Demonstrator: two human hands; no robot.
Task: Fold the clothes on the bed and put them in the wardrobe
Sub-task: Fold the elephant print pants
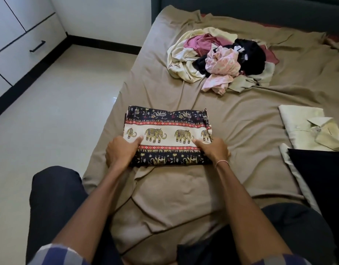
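Folded elephant-print cloth [167, 135] is lying on the bed [241, 115], near its left edge. Left hand [121, 150] and right hand [214, 148] are gripping its near corners, thumbs on top. Unfolded clothes pile [220, 60] is lying farther up the bed.

Both bare forearms reach forward and slightly inward from the bottom of the view, elbows bent, checked sleeves rolled up near the elbows; the left hand [121, 150] lies palm down, knuckles up, thumb stretched out to the right and pressed flat, the remaining fingers curled downward at its outer side and out of sight; the right hand [214, 149] mirrors it, palm down, thumb pointing left toward the other thumb, fingers wrapped down on the far side; a thin pale band circles the right wrist; the two hands sit level with each other, well apart; dark-trousered knees flank the arms.
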